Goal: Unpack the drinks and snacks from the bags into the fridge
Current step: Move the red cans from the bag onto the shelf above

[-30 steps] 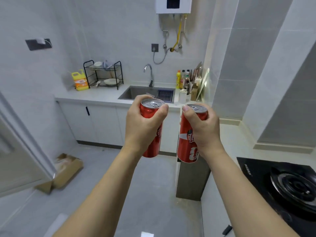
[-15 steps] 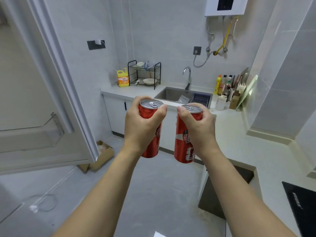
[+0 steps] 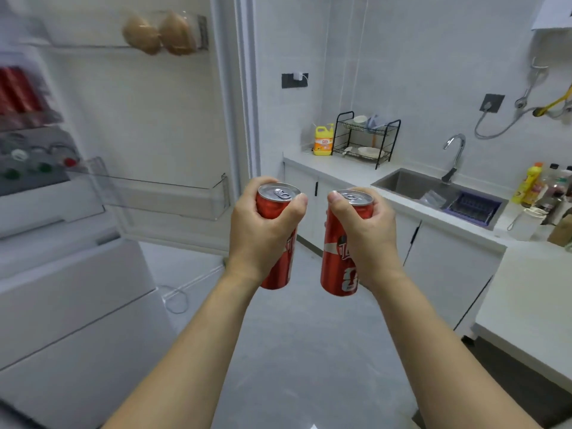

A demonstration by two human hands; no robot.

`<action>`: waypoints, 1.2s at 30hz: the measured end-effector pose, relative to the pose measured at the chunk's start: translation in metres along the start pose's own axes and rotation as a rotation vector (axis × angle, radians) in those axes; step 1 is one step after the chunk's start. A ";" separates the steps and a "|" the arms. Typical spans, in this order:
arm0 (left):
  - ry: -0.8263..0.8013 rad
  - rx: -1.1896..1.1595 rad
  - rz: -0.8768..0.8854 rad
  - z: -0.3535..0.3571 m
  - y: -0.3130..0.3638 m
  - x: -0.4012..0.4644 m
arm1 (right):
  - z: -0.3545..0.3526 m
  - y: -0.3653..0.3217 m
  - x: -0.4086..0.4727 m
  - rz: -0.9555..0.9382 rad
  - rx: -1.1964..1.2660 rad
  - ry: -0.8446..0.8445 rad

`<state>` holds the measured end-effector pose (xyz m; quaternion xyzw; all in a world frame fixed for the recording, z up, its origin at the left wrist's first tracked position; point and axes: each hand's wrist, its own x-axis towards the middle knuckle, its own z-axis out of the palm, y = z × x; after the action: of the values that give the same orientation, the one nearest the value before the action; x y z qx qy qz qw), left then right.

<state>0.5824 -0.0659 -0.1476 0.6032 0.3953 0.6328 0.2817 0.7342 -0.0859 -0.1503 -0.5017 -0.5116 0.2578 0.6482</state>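
Head view: two slim red cans, glossy metal, silver tops with pull tabs, both upright, side by side, apart, at mid-frame over the grey floor. Left can wrapped by left hand, thumb hooked at the rim, palm covering most of the body. Right can wrapped by right hand, thumb at the rim, white script on the label showing below the fingers. Both hands closed around their cans. Fridge open at left, white, smooth; door shelves clear plastic, upper one holding two brownish rounded items, lower one just left of the left hand. Blurred red items inside the fridge. White table beyond, steel sink, black wire rack, yellow bottle.
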 end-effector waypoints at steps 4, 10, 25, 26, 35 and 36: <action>0.118 0.071 -0.003 -0.050 0.000 -0.005 | 0.048 -0.005 -0.007 0.015 0.063 -0.131; 0.311 0.209 0.013 -0.130 0.004 -0.017 | 0.124 -0.015 -0.027 0.023 0.160 -0.334; 0.639 0.443 -0.004 -0.262 0.009 -0.034 | 0.268 -0.039 -0.067 0.001 0.308 -0.694; 0.655 0.453 -0.004 -0.268 0.008 -0.034 | 0.277 -0.041 -0.068 -0.001 0.309 -0.705; 0.749 0.515 -0.030 -0.326 0.001 -0.028 | 0.344 -0.050 -0.078 0.010 0.345 -0.814; 0.759 0.516 -0.028 -0.331 0.001 -0.025 | 0.351 -0.052 -0.079 0.015 0.351 -0.823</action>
<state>0.2587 -0.1408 -0.1473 0.3740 0.6232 0.6860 -0.0340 0.3739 -0.0356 -0.1441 -0.2435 -0.6716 0.5237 0.4641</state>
